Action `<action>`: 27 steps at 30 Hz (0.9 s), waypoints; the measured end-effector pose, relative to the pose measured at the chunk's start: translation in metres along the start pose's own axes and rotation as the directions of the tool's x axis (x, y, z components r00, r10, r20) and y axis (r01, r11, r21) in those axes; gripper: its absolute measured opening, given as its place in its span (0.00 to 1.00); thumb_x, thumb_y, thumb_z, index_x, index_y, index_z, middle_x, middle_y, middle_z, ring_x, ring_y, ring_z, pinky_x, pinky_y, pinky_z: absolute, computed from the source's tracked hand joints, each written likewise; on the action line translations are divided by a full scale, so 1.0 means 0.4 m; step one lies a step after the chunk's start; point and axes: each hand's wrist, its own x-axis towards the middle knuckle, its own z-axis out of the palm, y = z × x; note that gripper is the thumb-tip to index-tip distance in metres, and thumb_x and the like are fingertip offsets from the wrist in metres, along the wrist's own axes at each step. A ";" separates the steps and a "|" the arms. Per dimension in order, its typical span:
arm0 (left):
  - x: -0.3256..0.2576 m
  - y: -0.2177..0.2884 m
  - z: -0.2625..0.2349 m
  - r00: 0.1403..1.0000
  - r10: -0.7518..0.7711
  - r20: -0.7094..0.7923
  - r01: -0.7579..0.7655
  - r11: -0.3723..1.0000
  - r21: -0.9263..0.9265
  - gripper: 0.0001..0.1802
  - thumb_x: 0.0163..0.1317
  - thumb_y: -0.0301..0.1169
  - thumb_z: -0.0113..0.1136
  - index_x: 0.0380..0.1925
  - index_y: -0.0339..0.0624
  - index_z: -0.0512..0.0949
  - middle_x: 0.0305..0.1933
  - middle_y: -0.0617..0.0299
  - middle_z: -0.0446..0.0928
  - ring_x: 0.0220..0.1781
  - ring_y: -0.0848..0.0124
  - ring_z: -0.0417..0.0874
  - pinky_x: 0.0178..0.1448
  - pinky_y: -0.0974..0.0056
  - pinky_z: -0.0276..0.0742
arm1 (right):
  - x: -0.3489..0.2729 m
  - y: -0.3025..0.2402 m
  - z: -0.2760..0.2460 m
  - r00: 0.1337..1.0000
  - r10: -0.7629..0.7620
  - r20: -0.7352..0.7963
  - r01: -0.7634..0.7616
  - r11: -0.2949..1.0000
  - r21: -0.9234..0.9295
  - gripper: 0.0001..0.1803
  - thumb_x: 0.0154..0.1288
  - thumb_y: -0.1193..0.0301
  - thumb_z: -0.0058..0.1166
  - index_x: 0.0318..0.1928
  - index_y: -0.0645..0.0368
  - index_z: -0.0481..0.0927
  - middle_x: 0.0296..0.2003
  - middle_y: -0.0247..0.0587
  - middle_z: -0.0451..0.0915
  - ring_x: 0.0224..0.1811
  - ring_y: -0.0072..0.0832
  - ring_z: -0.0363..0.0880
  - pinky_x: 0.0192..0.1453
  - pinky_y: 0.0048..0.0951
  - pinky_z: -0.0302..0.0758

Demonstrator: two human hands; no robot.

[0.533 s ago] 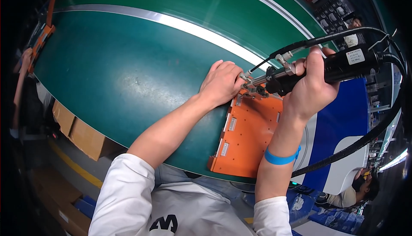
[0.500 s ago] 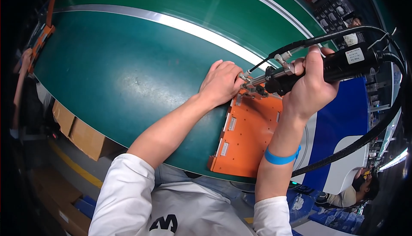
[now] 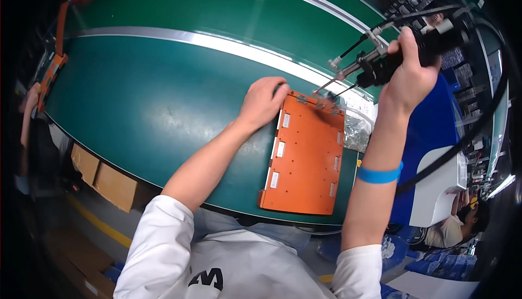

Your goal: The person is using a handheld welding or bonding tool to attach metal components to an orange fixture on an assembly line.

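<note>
An orange metal panel [image 3: 307, 157], dotted with small holes and with pale rectangular pieces along its sides, lies on the dark green work surface in front of me. My left hand [image 3: 262, 102] grips its far left corner, fingers curled and thumb at the edge. In my right hand [image 3: 411, 81] is a black powered screwdriver [image 3: 375, 70] with a metal nose and a cable, its tip pointing down left. The tip hangs over the panel's far edge, apart from it as far as I can see. Small metal hinge-like parts [image 3: 302, 99] sit along that far edge.
A clear plastic bag [image 3: 356, 131] lies right of the panel. Beyond a metal rail [image 3: 217, 40] runs a green conveyor belt [image 3: 179, 5]. Cardboard boxes [image 3: 111, 182] stand below the left edge. Another person's hand [image 3: 33, 96] touches an orange part at far left; another person [image 3: 457, 225] is at lower right.
The screwdriver has risen off the panel's far left corner and moved up and right with my right hand. My left hand has shifted slightly left. More of the panel shows.
</note>
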 end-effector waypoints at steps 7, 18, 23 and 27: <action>-0.152 0.215 -0.071 0.954 0.269 0.130 -0.269 0.963 -0.013 0.07 0.53 0.31 0.56 0.29 0.39 0.75 0.31 0.55 0.75 0.37 0.57 0.75 0.43 0.56 0.72 | -0.033 0.010 -0.097 0.997 0.055 0.052 -0.045 0.981 -0.187 0.29 0.55 0.79 0.57 0.58 0.70 0.63 0.45 0.40 0.73 0.47 0.25 0.72 0.52 0.24 0.69; -0.369 0.326 -0.048 0.385 0.491 0.782 -0.919 0.123 0.375 0.24 0.47 0.34 0.57 0.40 0.26 0.72 0.38 0.43 0.76 0.37 0.61 0.76 0.41 0.62 0.72 | -0.507 -0.136 -0.462 0.764 0.465 0.447 -0.153 0.804 -0.575 0.31 0.54 0.72 0.59 0.59 0.62 0.65 0.58 0.46 0.64 0.61 0.35 0.63 0.62 0.35 0.62; -0.284 0.434 -0.048 0.295 0.493 0.819 -0.955 0.148 0.255 0.12 0.44 0.30 0.56 0.29 0.34 0.72 0.20 0.57 0.74 0.27 0.64 0.76 0.29 0.61 0.72 | -0.593 -0.127 -0.494 0.720 0.518 0.462 -0.130 0.755 -0.643 0.44 0.44 0.71 0.66 0.63 0.62 0.60 0.60 0.50 0.60 0.64 0.41 0.59 0.64 0.34 0.61; -0.125 0.523 -0.127 0.537 0.629 0.563 -0.842 0.436 0.316 0.08 0.45 0.32 0.60 0.23 0.40 0.75 0.19 0.58 0.74 0.24 0.62 0.77 0.30 0.60 0.74 | -0.602 -0.123 -0.510 0.691 0.560 0.457 -0.145 0.727 -0.672 0.45 0.44 0.74 0.65 0.64 0.64 0.57 0.61 0.51 0.59 0.65 0.43 0.57 0.67 0.34 0.58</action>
